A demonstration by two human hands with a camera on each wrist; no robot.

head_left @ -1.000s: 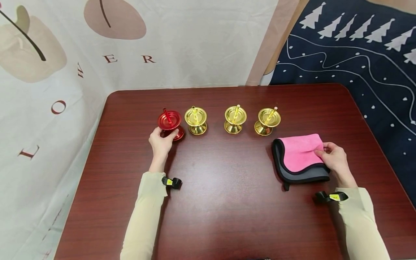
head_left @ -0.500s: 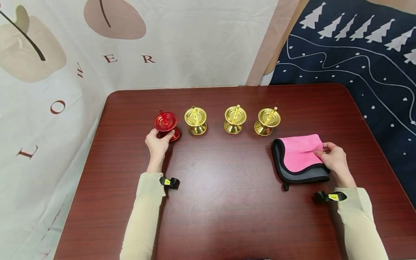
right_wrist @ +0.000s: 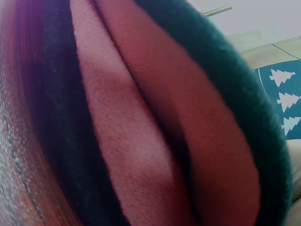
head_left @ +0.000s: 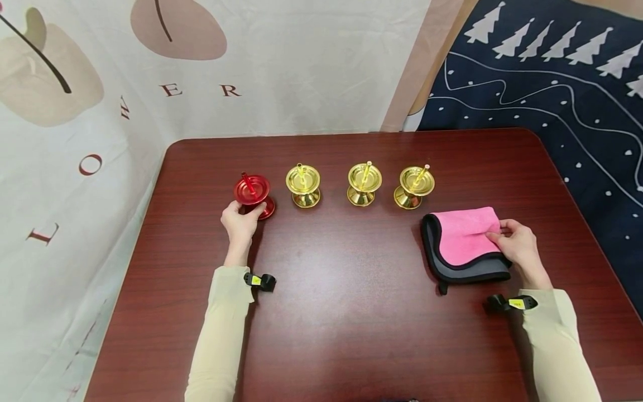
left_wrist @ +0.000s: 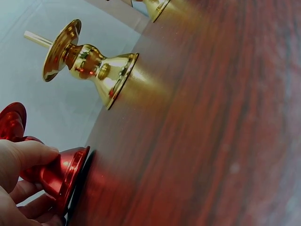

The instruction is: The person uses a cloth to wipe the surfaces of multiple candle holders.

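Observation:
In the head view my left hand [head_left: 239, 226] grips a red metal candle holder [head_left: 252, 190] at the left of the row, holding it low from the near side. The left wrist view shows my thumb on the waist of the holder's flared foot [left_wrist: 70, 172], with fingers under its near side and a dark shadow line below the foot. My right hand [head_left: 519, 247] pinches the right edge of a folded pink and grey cloth [head_left: 464, 237] with black edging. The cloth's pink fold [right_wrist: 131, 155] fills the right wrist view, where the hand is hidden.
Three gold candle holders continue the row: one nearest the red one [head_left: 303, 180], one in the middle [head_left: 364, 177] and one at the right [head_left: 416, 182]. All stand upright on the brown wooden table [head_left: 351, 312]. A pale printed curtain [head_left: 311, 67] hangs behind.
My left hand has moved the red candle holder left and slightly nearer, widening the gap to the first gold one. My right hand and the cloth stay where they were.

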